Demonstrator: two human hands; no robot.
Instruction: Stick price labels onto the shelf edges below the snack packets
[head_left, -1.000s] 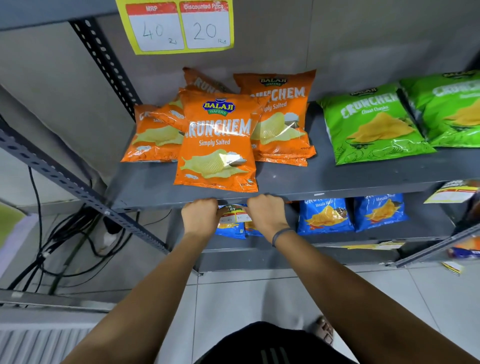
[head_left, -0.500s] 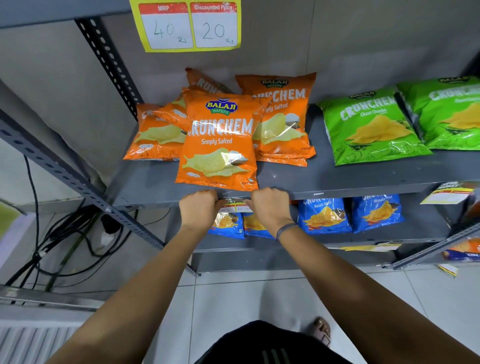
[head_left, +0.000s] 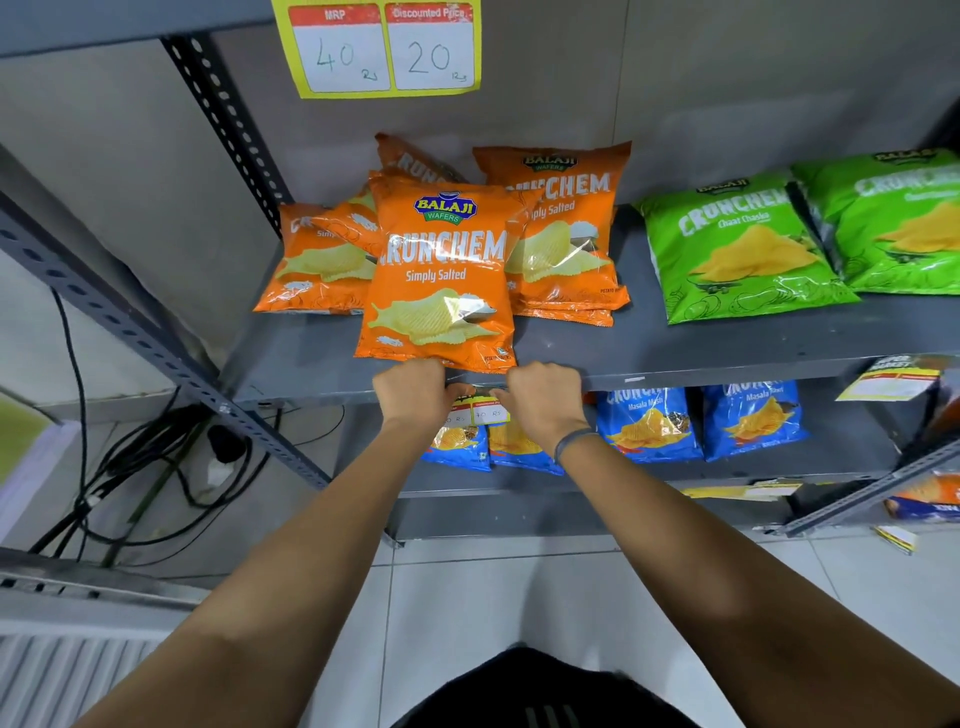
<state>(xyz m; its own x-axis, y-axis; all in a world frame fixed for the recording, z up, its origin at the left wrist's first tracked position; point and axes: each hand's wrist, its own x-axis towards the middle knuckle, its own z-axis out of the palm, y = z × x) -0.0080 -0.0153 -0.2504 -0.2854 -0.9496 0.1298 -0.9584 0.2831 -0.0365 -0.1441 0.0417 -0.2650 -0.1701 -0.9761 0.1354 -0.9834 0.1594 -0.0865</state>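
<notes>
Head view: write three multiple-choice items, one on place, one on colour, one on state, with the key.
1. Where is the price label held?
A. shelf edge below the orange packets
B. back wall
C. floor

2. What colour are the packets on the shelf below?
A. green
B. blue
C. red

3. How do the hands stand?
A. both at the label
B. one hanging free
C. both lifting a packet

Key: 1 A, the label sits at the edge under the orange packets. 2 B, the blue packets lie there. 3 A, left hand and right hand flank the label.
</notes>
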